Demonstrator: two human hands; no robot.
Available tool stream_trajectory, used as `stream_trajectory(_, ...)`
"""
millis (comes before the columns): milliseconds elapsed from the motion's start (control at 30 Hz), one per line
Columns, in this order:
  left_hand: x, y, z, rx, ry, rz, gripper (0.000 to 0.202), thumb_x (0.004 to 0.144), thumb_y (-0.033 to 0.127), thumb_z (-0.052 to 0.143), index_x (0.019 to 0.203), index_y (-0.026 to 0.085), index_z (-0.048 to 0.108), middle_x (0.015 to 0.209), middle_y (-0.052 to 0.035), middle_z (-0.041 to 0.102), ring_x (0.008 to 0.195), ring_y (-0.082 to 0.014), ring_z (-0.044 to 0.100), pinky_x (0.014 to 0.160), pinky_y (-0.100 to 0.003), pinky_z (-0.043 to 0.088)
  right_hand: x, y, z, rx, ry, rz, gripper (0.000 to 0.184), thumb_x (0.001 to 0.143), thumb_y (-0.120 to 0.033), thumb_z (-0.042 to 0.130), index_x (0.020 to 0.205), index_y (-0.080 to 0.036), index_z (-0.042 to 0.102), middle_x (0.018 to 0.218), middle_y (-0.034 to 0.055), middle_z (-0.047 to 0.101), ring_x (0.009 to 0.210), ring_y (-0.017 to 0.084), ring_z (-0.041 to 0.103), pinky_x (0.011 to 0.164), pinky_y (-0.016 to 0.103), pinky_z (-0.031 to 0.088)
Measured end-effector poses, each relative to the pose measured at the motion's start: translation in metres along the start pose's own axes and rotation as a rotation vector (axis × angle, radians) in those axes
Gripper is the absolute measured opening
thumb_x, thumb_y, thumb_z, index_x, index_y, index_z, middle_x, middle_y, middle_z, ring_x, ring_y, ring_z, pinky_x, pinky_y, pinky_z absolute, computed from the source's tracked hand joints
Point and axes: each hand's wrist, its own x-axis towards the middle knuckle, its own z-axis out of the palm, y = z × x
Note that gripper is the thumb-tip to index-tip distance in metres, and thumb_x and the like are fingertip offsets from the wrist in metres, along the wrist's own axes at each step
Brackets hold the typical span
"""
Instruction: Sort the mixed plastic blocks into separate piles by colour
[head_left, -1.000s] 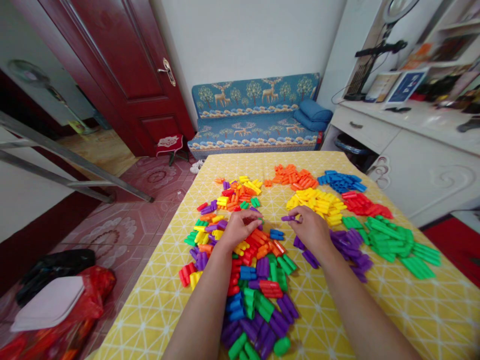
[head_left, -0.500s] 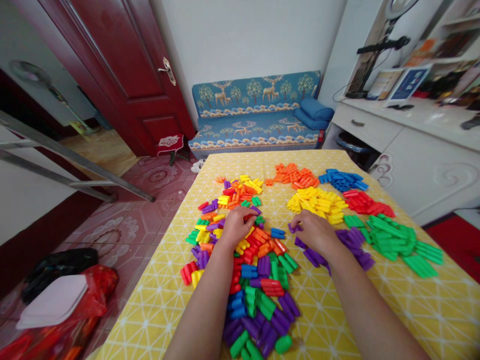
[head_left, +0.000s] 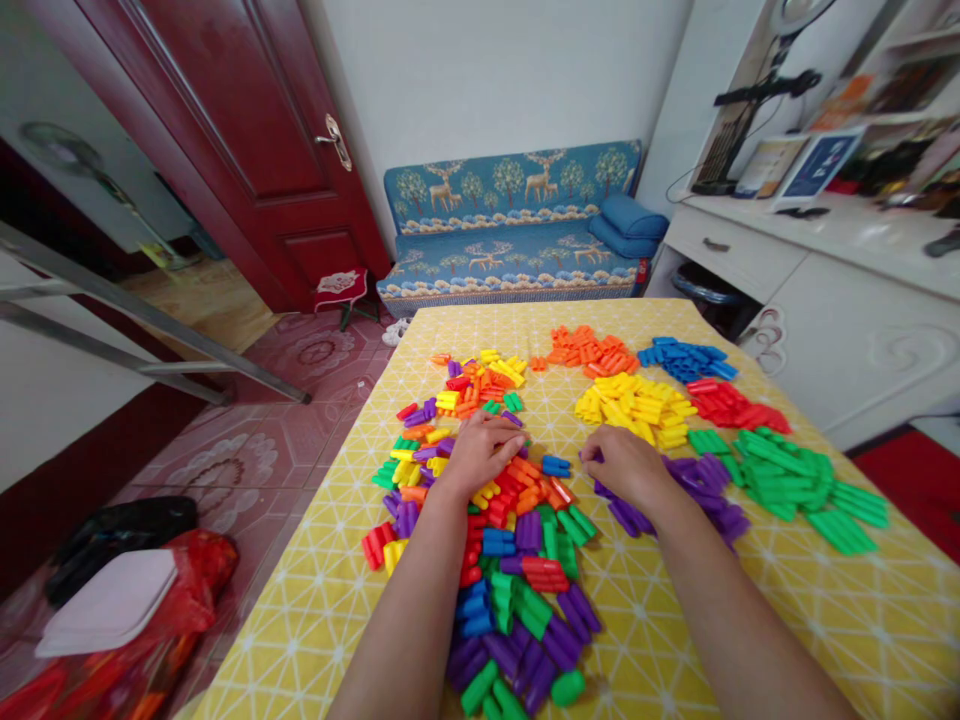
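Observation:
My left hand (head_left: 484, 455) rests low over a mixed pile of plastic toy blocks, fingers stretched out and thumb apart. Under and around it lie red blocks (head_left: 517, 485), yellow ones and purple ones. Across a strip of tablecloth, my right hand (head_left: 626, 465) is curled at the upper left edge of the purple blocks (head_left: 701, 480). A sliver of purple shows at its fingertips; most of that block is hidden by the fingers. Just beyond the right hand is a heap of yellow blocks (head_left: 637, 400). One blue block (head_left: 556, 466) lies between the hands.
Single-colour heaps of orange blocks (head_left: 589, 350), blue blocks (head_left: 686, 358), red blocks (head_left: 735, 405) and green blocks (head_left: 795, 475) lie at the right. The yellow tablecloth (head_left: 300, 620) covers the table. Beyond are a blue sofa (head_left: 510, 220) and a white cabinet (head_left: 847, 310).
My left hand's fingers have straightened and spread over the pile. The right hand's fingers have curled in, covering more of the purple block at their tips.

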Motion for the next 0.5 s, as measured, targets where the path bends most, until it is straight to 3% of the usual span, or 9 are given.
stream_trajectory(133,0.0,0.0,0.001,0.028,-0.005,-0.021,0.029,0.095,0.034,0.049,0.089,0.025,0.076,0.105,0.0011,0.073,0.104,-0.0215,0.057,0.097,-0.039,0.041,-0.003,-0.002,-0.007,-0.028,0.003,0.013,0.011,0.073,-0.018,0.062,0.074,-0.022,0.072,0.087,0.0041,0.07,0.088,0.018,0.062,0.068,0.024,0.037)
stream_trajectory(267,0.001,0.002,-0.001,0.045,0.003,-0.045,0.032,0.095,0.036,0.047,0.087,0.023,0.075,0.101,-0.0013,0.074,0.099,-0.0212,0.058,0.094,-0.039,0.042,-0.014,-0.01,-0.019,0.042,-0.033,-0.078,0.016,0.07,-0.015,0.063,0.08,-0.023,0.071,0.09,0.001,0.069,0.086,0.015,0.061,0.068,0.022,0.037)
stream_trajectory(500,0.001,0.004,-0.003,0.099,0.031,-0.067,0.031,0.092,0.037,0.052,0.075,0.021,0.071,0.088,-0.0054,0.071,0.091,-0.021,0.059,0.088,-0.037,0.043,-0.034,-0.032,-0.026,0.053,-0.316,-0.221,0.025,0.058,-0.021,0.075,0.082,-0.023,0.068,0.082,-0.001,0.068,0.076,0.015,0.061,0.06,0.022,0.033)
